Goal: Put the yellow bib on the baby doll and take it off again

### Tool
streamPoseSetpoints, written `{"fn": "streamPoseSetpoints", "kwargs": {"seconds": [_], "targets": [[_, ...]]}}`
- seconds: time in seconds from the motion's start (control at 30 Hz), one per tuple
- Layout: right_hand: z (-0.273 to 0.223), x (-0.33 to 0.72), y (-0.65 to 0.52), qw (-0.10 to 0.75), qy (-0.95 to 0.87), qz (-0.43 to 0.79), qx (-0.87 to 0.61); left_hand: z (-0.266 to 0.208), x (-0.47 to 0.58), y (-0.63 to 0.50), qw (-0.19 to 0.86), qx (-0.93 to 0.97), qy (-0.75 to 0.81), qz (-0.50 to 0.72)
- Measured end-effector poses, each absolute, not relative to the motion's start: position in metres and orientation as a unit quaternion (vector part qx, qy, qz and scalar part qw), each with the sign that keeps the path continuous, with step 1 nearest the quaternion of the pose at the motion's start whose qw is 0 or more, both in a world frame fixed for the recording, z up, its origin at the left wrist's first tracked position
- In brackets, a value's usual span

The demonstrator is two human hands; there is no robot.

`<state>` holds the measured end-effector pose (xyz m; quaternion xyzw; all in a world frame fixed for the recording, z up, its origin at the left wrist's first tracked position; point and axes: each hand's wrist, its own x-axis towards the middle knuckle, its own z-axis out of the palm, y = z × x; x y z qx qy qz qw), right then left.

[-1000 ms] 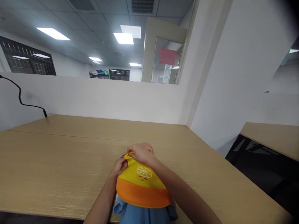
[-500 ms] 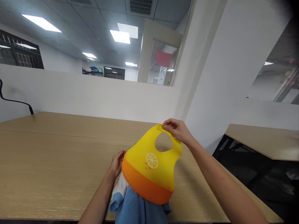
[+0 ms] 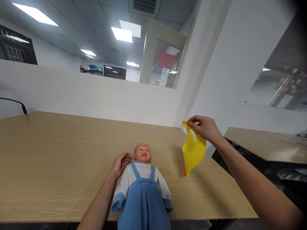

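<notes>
A baby doll [image 3: 143,188] in a white top and blue overalls lies face up on the wooden table [image 3: 59,166], its lower body running past the near edge. Beside its head on the left rests my left hand [image 3: 122,162], fingers loosely curled and apart, with nothing in it. My right hand [image 3: 202,127] pinches the neck part of a yellow bib [image 3: 195,155] and holds it up above the table, to the right of the doll. The bib hangs folded and turned edge-on; only a bit of its orange lower pocket shows.
A white wall [image 3: 107,99] with window openings borders the far side of the table. At the right, past a gap, stands another wooden table [image 3: 261,143]. A black cable [image 3: 23,108] reaches the table's far left corner.
My right hand has carried the bib off the doll to the right, uncovering the doll's head and chest. The bib has turned from facing me to edge-on. My left hand stays nearly in place.
</notes>
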<state>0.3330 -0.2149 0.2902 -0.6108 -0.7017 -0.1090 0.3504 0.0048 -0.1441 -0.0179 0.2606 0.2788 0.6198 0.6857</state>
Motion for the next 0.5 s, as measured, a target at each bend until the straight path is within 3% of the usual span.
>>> {"fn": "streamPoseSetpoints", "kwargs": {"seconds": [0.13, 0.33, 0.5], "targets": [[0.284, 0.335, -0.197, 0.342, -0.693, -0.114, -0.625, -0.018, 0.005, -0.144, 0.685, 0.267, 0.279, 0.617], [0.286, 0.376, -0.177, 0.403, -0.616, -0.039, -0.675, -0.021, 0.005, -0.144, 0.676, 0.289, 0.287, 0.613], [0.224, 0.423, -0.155, 0.404, -0.575, 0.056, -0.709, -0.021, 0.007, -0.145, 0.665, 0.308, 0.304, 0.609]]}}
